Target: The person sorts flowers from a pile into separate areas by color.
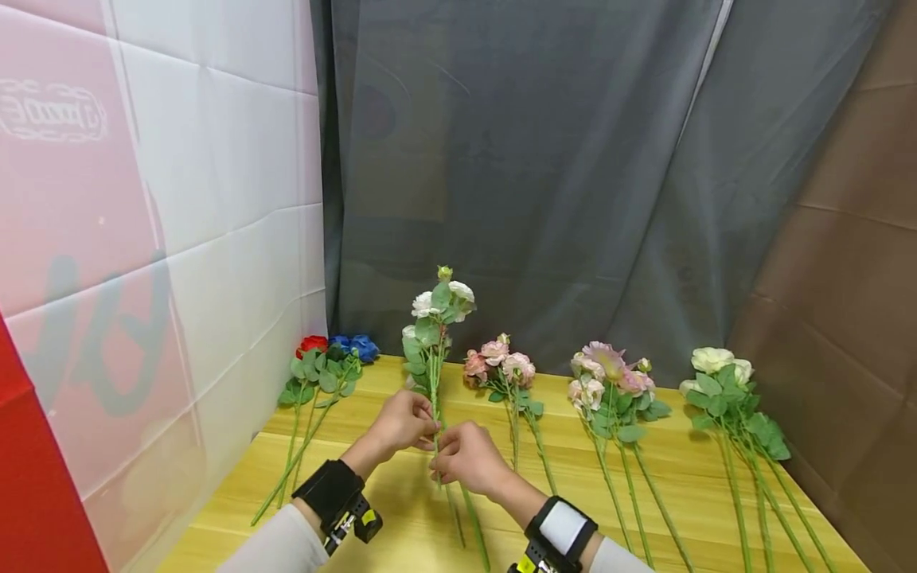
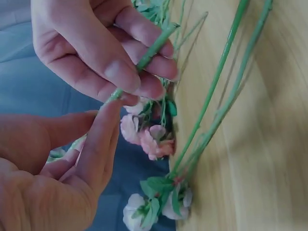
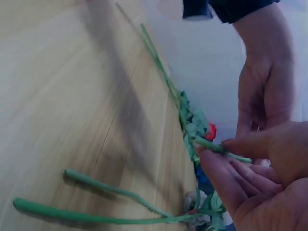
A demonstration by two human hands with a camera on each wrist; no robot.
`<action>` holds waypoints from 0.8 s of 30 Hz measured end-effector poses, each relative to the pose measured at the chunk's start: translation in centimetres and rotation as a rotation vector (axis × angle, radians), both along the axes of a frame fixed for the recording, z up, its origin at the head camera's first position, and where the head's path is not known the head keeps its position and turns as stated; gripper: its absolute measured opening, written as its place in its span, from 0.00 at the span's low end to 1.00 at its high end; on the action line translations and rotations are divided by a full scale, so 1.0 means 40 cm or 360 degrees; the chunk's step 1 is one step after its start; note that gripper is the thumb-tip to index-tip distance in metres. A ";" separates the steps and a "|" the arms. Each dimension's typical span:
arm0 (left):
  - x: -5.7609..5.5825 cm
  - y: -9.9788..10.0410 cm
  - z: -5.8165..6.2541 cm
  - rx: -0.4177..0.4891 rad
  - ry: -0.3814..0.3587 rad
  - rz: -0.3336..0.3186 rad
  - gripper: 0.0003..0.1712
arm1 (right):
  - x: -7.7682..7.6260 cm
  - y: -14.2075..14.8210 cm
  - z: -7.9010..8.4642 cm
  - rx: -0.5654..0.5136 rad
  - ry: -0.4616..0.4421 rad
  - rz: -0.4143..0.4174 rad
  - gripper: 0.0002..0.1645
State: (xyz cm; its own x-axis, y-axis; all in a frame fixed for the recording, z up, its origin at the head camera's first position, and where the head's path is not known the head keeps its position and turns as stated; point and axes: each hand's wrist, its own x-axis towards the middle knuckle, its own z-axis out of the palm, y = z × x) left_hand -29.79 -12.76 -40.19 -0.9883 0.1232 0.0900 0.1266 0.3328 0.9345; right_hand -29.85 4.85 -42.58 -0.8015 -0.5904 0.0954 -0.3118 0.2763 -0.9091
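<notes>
Upright in front of me, a white flower stem (image 1: 435, 382) with green leaves is held in both hands. My left hand (image 1: 406, 420) pinches it between thumb and fingers. Just below, my right hand (image 1: 469, 458) pinches the same stem close to its lower end. The left wrist view shows the cut end of the stem (image 2: 156, 47) poking out past the right hand's fingers (image 2: 115, 72). Under the hands, two more green stems (image 2: 211, 115) lie on the table, with white blooms (image 2: 137, 211) at their far end.
On the wooden table (image 1: 387, 509), red and blue flowers (image 1: 311, 344) lie at the left. Pink flowers (image 1: 501, 362) lie right of the hands, then a pink and lilac group (image 1: 609, 370), then cream flowers (image 1: 712, 360). A grey curtain (image 1: 516, 175) hangs behind.
</notes>
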 end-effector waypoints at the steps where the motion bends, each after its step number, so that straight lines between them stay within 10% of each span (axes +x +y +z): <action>1: -0.001 -0.002 -0.004 -0.0004 0.0015 0.0001 0.03 | -0.002 -0.005 -0.003 -0.0001 0.0024 -0.0009 0.07; 8: 0.013 -0.086 -0.031 -0.0133 0.0063 -0.0053 0.09 | -0.018 -0.022 -0.014 0.0004 0.0048 -0.0008 0.04; 16: 0.044 -0.274 -0.073 -0.0591 0.0047 0.0370 0.16 | -0.048 -0.032 -0.048 0.0126 0.0107 -0.0073 0.03; 24: 0.056 -0.385 -0.117 -0.1152 -0.0110 0.0546 0.11 | -0.073 -0.072 -0.127 0.0235 0.0014 -0.0131 0.22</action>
State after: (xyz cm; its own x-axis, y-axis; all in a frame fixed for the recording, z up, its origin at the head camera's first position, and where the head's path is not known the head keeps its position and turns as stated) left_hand -27.56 -28.14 -44.88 -0.9821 -0.1841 0.0411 -0.1430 0.8687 0.4742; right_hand -32.78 1.95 -47.65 -0.8473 -0.5308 0.0201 -0.2906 0.4314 -0.8541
